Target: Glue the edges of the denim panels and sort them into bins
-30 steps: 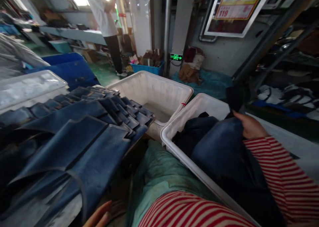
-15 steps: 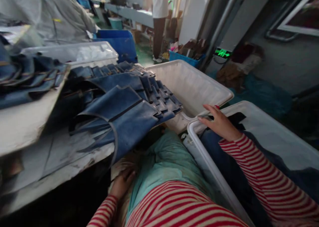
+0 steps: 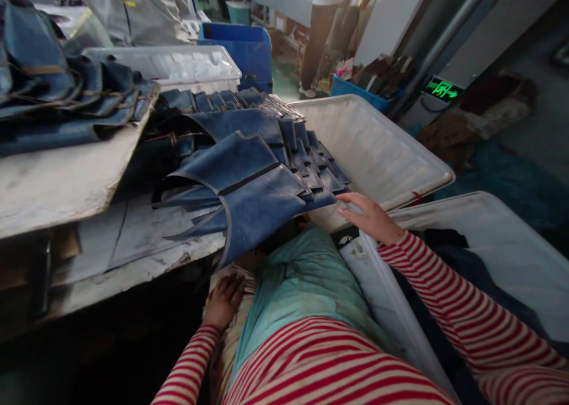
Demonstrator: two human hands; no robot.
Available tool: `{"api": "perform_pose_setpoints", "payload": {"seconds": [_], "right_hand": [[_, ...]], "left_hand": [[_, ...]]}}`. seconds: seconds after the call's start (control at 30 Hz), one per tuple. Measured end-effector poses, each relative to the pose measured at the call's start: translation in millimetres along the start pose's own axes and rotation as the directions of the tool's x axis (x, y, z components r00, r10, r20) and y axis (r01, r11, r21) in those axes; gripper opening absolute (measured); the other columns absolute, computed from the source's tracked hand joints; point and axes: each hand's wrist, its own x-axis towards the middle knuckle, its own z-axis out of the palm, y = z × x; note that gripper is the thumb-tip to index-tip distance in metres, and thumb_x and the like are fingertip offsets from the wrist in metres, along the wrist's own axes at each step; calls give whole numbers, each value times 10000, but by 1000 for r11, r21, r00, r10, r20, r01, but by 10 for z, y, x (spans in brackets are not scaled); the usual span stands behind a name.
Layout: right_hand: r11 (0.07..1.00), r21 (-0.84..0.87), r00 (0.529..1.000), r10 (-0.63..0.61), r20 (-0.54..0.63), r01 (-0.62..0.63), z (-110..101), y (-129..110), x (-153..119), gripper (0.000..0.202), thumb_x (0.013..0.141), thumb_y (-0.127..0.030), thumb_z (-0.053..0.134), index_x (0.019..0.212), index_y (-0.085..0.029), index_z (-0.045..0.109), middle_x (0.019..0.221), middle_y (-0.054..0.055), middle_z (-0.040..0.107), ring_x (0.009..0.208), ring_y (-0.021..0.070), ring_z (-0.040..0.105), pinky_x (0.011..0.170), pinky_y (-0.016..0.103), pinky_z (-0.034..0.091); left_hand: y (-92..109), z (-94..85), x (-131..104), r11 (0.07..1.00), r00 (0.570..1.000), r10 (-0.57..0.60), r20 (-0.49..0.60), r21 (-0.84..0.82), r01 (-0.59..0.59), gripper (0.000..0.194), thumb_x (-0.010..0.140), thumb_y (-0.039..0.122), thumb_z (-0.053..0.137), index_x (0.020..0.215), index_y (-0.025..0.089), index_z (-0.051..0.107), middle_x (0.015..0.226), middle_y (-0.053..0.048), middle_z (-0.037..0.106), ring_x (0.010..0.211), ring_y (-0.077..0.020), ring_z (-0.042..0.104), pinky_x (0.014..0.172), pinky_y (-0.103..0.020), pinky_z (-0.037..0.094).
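Observation:
My right hand (image 3: 368, 216) reaches left over the gap between two white tubs, fingers spread, holding nothing, its fingertips close to the edge of a fanned stack of blue denim pieces (image 3: 249, 162) that overhangs the worktable (image 3: 133, 239). My left hand (image 3: 224, 298) rests flat on my lap below the table edge, holding nothing. The near white tub (image 3: 386, 310) on my right holds dark blue fabric (image 3: 462, 262). The far white tub (image 3: 377, 150) looks bare inside.
A second pile of denim (image 3: 53, 96) lies on a raised board at the left. A clear plastic bin (image 3: 173, 64) and a blue crate (image 3: 246, 52) stand behind the table. A person in a white top (image 3: 324, 25) stands farther back.
My right hand left the dark fabric in the near tub and moved left toward the denim stack. My left hand settled on my lap. The view swung left and down.

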Motion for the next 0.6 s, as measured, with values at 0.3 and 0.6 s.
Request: {"api": "perform_pose_setpoints", "payload": {"seconds": [0.3,0.6], "right_hand": [[1000,28,997,-10,73,8,122,27,-36,310,833,-373,450,1062,-203,571,1071,68,593,1041,198,539,950,380,416],[999,21,996,39,76,-41,111,141,-176,332,825,-393,444,1052,-190,576,1060,80,601,1025,210,549,939,397,421]], "left_hand": [[-1,18,1,998,999,-32,-10,-55,31,403,837,405,365,1208,333,505,1331,-24,447,1265,-231,328,1017,-443,284],[-288,197,-365,861,922,-342,-184,-455,228,541,840,441,254,1228,124,458,1304,-114,444,1232,-201,376,1057,-346,267]]}}
